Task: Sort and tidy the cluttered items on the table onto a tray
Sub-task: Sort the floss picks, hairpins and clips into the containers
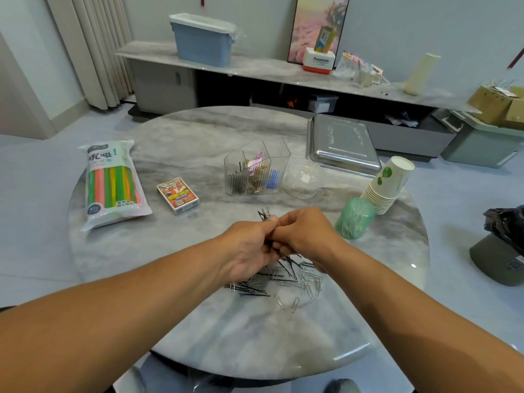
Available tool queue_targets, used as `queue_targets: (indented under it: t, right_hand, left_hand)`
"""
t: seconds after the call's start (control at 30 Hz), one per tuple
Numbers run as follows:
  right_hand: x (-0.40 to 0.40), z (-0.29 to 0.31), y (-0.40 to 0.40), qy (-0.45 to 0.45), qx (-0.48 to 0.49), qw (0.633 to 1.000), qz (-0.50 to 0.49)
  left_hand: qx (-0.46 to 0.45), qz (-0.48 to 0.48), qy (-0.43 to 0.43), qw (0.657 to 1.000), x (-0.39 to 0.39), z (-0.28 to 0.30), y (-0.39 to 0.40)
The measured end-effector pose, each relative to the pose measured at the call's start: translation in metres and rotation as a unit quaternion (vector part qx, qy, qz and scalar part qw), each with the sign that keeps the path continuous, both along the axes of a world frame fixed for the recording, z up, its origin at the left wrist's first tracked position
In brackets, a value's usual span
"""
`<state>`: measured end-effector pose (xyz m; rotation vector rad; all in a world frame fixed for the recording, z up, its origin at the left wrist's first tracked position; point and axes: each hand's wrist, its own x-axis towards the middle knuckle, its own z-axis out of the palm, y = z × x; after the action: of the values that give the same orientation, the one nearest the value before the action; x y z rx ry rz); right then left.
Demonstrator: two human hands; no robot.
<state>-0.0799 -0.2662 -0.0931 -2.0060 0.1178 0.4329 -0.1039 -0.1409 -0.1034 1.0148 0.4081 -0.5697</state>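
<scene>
Left hand (pixel 249 248) and right hand (pixel 304 236) meet over the pile of pins and clips (pixel 286 275), fingers curled, both pinching a bundle of black hairpins (pixel 265 215) whose tips stick out past the knuckles. Looks like gathering and aligning pins before dropping them in a slot.

Landmark: clear organiser (pixel 256 171), mid-bench.
- pile: near side of it, under the hands; silver paper clips (pixel 310 282) mixed in
- clear lid (pixel 302 177): just right of it
- steel tray (pixel 341 144): right and behind, upside down as far as I can tell
- paper cup stack (pixel 387 185) and green tub (pixel 354 218): further right
- card box (pixel 178 195), then straw pack (pixel 112 184): left

Risks, my read:
- bundle is loose and uneven, so pins could slip out on the lift and scatter on the slick bench (pixel 198 321)
- clips tangled with pins could ride along into the wrong slot
- organiser is light and narrow; a bump while loading could tip it
- tray needs flipping before anything goes on it
</scene>
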Motion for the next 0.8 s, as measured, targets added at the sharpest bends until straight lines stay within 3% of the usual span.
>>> queue_targets:
  t: [0.17, 0.3, 0.6, 0.8]
  right_hand:
    - [-0.002, 0.005, 0.000, 0.069, 0.105, 0.992, -0.024]
    - [0.000, 0.008, -0.007, 0.063, 0.123, 0.989, -0.053]
    - [0.001, 0.016, -0.014, 0.039, 0.000, 0.998, 0.051]
    - [0.007, 0.012, -0.018, 0.022, -0.003, 1.000, -0.006]
  left_hand:
    - [-0.036, -0.005, 0.006, 0.999, 0.004, -0.007, 0.013]
    - [-0.040, -0.031, -0.004, 0.999, 0.006, -0.011, 0.022]
    - [-0.025, -0.075, -0.018, 0.997, 0.008, -0.016, 0.032]
    - [0.025, -0.083, -0.027, 0.996, 0.010, -0.017, 0.033]
